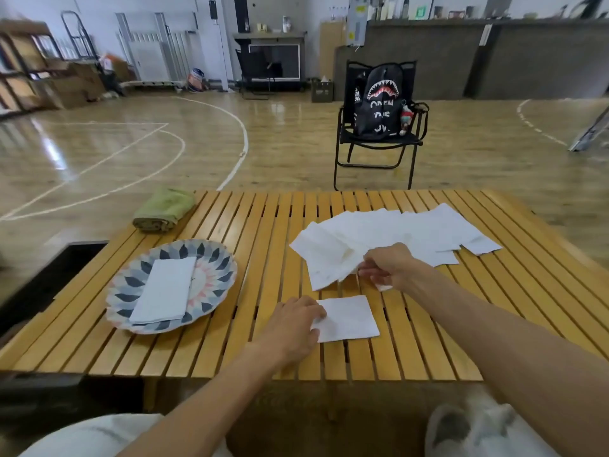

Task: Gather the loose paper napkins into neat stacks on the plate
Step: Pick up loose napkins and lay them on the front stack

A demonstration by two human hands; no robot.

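Observation:
A patterned plate (pixel 211 258) sits at the left of the slatted wooden table and carries a neat stack of folded white napkins (pixel 166 288). Several loose napkins (pixel 395 232) lie fanned out across the table's right half. My right hand (pixel 387 267) pinches the near edge of one napkin (pixel 329 262) at the left end of that fan. A single folded square napkin (pixel 351 318) lies near the front edge. My left hand (pixel 296 324) rests on that square's left edge with the fingers pressing it to the table.
A rolled green towel (pixel 164 209) lies at the table's (pixel 263 225) far left corner. Beyond the table stands a black folding chair (pixel 379 143) with a black backpack on it. My knees show below the table's front edge.

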